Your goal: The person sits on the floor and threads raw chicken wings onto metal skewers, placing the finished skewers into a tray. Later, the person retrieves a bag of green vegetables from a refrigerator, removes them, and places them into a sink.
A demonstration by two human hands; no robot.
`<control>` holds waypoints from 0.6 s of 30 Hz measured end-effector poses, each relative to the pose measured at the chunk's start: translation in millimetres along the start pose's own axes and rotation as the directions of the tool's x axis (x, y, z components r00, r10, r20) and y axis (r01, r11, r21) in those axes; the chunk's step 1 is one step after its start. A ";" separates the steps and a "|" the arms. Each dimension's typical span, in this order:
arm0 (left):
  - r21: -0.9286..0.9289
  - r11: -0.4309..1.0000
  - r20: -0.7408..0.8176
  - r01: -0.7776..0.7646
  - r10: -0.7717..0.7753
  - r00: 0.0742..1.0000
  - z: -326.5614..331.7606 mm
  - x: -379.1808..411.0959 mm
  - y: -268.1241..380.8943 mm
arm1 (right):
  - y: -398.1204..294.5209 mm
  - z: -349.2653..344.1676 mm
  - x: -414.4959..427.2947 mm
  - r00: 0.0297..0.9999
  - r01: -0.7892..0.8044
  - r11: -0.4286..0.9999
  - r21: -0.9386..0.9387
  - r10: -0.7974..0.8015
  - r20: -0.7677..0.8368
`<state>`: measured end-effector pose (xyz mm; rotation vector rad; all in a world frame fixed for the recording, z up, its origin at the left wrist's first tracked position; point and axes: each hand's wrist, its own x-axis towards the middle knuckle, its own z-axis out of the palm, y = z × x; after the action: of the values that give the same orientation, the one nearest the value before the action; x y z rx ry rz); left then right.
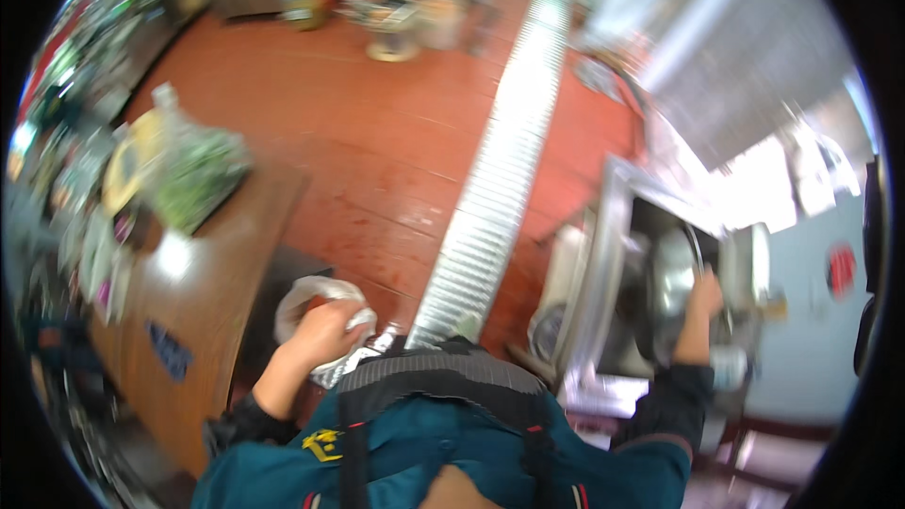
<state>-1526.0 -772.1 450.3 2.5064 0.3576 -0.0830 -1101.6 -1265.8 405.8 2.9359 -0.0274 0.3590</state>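
My left hand [327, 331] is curled in front of my left side, and something white and crumpled [362, 318], perhaps cloth or paper, shows at its fingers. Just beyond and below it is a round bin lined with a whitish plastic bag [291, 307]. My right hand [705, 297] reaches over the stainless steel sink [616, 226] on the right. Inside the sink sits a large rounded metal pan or bowl [668, 276]. A thin bright metal bar [698, 247] meets my right fingers; blur hides whether it is a tap or the pan's edge.
A brown wooden table [205, 290] stands at left, bearing a clear bag of green vegetables [201, 177] and a dark patterned cloth piece [168, 350]. A ribbed metal drain cover [488, 198] crosses the wet-looking red tile floor [368, 134]. Buckets [392, 35] stand farther off.
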 end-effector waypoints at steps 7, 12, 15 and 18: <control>0.062 0.986 -0.028 0.152 -0.150 0.988 -8.8 47.1 7.4 | -75.5 53.5 -42.4 0.980 0.169 0.982 0.089 -0.177 0.091; 0.046 0.952 -0.036 0.302 -0.301 0.953 1.1 68.8 -14.8 | -72.7 148.2 -20.7 0.955 0.156 0.923 0.353 -0.232 0.187; 0.077 0.915 -0.171 0.397 -0.380 0.909 -29.1 83.2 -59.0 | -91.4 111.7 17.2 0.984 0.160 0.882 0.443 -0.175 -0.007; 0.092 0.839 -0.422 0.536 -0.455 0.784 -86.3 94.1 -113.6 | -118.1 58.1 54.1 0.974 0.185 0.834 0.520 -0.086 -0.209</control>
<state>-1468.3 -611.3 444.5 2.5534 1.2386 0.1792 -1030.6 -1160.2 342.2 3.4094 0.3681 0.7080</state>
